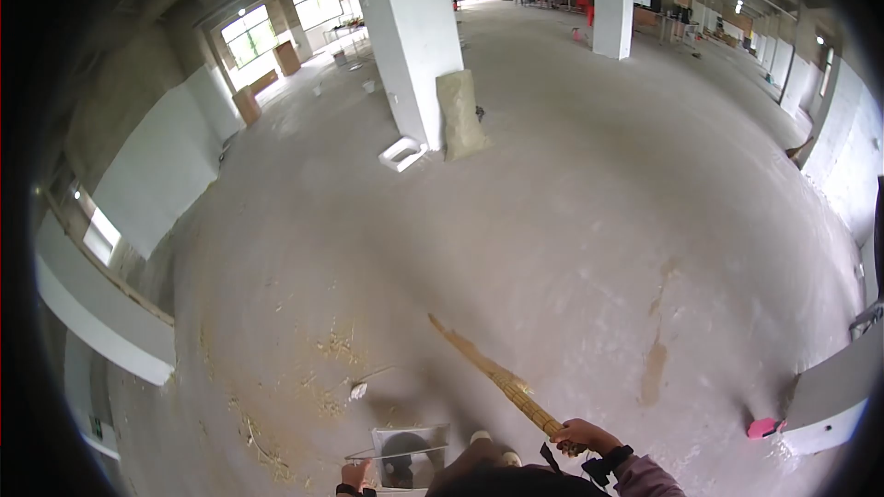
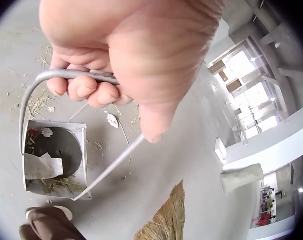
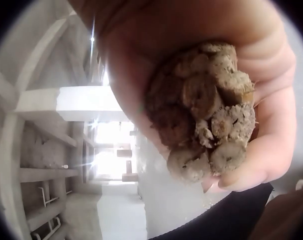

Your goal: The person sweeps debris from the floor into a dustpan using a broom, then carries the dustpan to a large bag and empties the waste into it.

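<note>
My left hand (image 2: 156,55) grips the bent grey metal handle (image 2: 66,74) of a dustpan, fingers curled round the bar. The white-rimmed dustpan (image 2: 85,160) hangs low over the floor beside a shoe, with white paper (image 2: 51,167) and straw bits (image 2: 61,186) inside. In the head view the left hand (image 1: 354,474) is at the bottom edge. My right hand (image 1: 589,437) holds a straw broom (image 1: 523,398) by its stalk handle, and the brush end points forward and left. The cut stalk ends (image 3: 206,110) show within the right hand's grip in the right wrist view.
Straw scraps (image 1: 341,345) and a crumpled white piece (image 1: 358,390) litter the floor at left. A brown stain (image 1: 655,368) lies at right. Ahead, a white pillar (image 1: 405,37) has a slab (image 1: 460,115) leaning on it. A pink object (image 1: 764,427) sits by the right wall.
</note>
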`<action>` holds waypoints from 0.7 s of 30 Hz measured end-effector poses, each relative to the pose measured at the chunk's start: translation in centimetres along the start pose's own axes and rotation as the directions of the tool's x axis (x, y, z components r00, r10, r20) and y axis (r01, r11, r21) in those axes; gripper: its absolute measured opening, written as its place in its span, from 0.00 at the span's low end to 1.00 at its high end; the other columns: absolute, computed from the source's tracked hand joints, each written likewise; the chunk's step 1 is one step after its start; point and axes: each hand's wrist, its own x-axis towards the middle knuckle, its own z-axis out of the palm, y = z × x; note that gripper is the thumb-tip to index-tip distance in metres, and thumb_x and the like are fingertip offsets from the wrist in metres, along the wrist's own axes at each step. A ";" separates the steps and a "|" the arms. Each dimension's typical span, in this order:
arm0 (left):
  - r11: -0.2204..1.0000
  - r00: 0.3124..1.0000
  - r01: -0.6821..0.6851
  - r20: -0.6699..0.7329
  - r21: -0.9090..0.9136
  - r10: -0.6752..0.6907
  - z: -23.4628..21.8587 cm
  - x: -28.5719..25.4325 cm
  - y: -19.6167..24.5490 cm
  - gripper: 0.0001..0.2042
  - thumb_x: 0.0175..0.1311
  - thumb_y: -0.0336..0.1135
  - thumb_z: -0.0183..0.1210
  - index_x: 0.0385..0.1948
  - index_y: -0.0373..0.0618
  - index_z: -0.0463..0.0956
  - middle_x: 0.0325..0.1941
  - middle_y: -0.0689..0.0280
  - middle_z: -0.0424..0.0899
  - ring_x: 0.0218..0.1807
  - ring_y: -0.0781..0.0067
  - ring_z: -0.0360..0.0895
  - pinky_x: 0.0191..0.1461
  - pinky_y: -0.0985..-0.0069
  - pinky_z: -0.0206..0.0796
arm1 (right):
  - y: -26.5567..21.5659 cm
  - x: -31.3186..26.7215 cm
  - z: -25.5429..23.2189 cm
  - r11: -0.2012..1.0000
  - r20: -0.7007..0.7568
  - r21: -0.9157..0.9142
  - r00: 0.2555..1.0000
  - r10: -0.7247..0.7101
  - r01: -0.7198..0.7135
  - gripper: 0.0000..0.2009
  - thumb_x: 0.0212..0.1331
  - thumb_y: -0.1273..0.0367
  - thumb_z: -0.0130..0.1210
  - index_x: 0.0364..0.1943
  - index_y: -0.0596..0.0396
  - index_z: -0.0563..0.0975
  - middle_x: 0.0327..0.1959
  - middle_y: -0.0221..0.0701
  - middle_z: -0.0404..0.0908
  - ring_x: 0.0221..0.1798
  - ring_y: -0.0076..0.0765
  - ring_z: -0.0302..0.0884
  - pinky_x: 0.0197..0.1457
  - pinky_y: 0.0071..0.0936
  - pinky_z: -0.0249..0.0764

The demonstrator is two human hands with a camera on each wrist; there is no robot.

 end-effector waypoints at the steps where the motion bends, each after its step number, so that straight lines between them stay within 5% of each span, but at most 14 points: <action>1: 1.000 0.999 0.014 0.047 -0.007 -0.013 0.6 0.6 1.6 0.22 0.46 0.53 0.64 0.20 0.42 0.67 0.16 0.67 0.66 0.15 0.74 0.65 0.18 0.73 0.60 | -0.5 0.4 -0.7 0.998 -0.007 0.055 1.000 -0.006 0.007 0.13 0.48 0.64 0.58 0.28 0.62 0.75 0.20 0.30 0.75 0.18 0.26 0.73 0.20 0.23 0.71; 4: 1.000 0.995 -0.024 0.093 -0.006 0.025 3.1 2.0 7.8 0.22 0.47 0.53 0.64 0.20 0.42 0.67 0.16 0.68 0.65 0.15 0.75 0.63 0.17 0.74 0.59 | -3.4 0.8 -2.7 0.979 -0.025 0.201 1.000 -0.017 0.022 0.13 0.49 0.64 0.58 0.29 0.62 0.74 0.20 0.31 0.75 0.18 0.27 0.73 0.20 0.24 0.70; 13: 0.988 0.963 -0.113 0.257 0.106 0.083 12.3 13.4 21.9 0.20 0.48 0.53 0.63 0.17 0.47 0.67 0.12 0.71 0.64 0.13 0.79 0.61 0.15 0.78 0.54 | -13.5 6.3 -13.3 0.971 -0.128 0.235 0.989 0.073 -0.041 0.12 0.51 0.66 0.57 0.31 0.63 0.74 0.21 0.33 0.76 0.19 0.28 0.74 0.21 0.23 0.71; 14: 0.979 0.958 -0.148 0.266 0.143 0.106 13.3 14.7 23.7 0.20 0.48 0.53 0.63 0.16 0.47 0.68 0.12 0.71 0.65 0.13 0.79 0.61 0.15 0.78 0.53 | -15.1 7.0 -14.5 0.971 -0.138 0.236 0.987 0.080 -0.046 0.12 0.51 0.66 0.57 0.31 0.63 0.73 0.21 0.33 0.77 0.19 0.28 0.74 0.21 0.23 0.71; 16: 0.873 0.868 -0.465 0.271 0.147 0.417 15.9 20.3 24.8 0.24 0.48 0.56 0.60 0.17 0.39 0.74 0.12 0.62 0.70 0.17 0.69 0.69 0.21 0.69 0.59 | -18.5 6.8 -16.5 0.974 -0.183 0.227 0.981 0.069 -0.026 0.12 0.50 0.66 0.57 0.30 0.64 0.74 0.20 0.33 0.76 0.19 0.29 0.74 0.21 0.24 0.71; 18: 0.907 0.937 -0.323 0.223 0.270 0.267 16.8 20.9 29.1 0.27 0.48 0.59 0.58 0.16 0.36 0.77 0.16 0.52 0.76 0.23 0.61 0.77 0.26 0.64 0.63 | -20.1 7.8 -18.3 0.973 -0.222 0.231 0.972 0.083 -0.030 0.12 0.49 0.67 0.58 0.29 0.64 0.74 0.20 0.34 0.76 0.18 0.30 0.74 0.21 0.25 0.71; 21: 0.932 0.946 -0.284 0.222 0.226 0.234 17.1 18.6 38.5 0.29 0.46 0.60 0.59 0.15 0.33 0.75 0.14 0.57 0.75 0.20 0.65 0.74 0.25 0.66 0.63 | -23.6 8.8 -20.6 0.955 -0.248 0.296 0.963 0.101 -0.024 0.11 0.49 0.68 0.57 0.29 0.64 0.74 0.19 0.34 0.76 0.18 0.30 0.74 0.20 0.25 0.72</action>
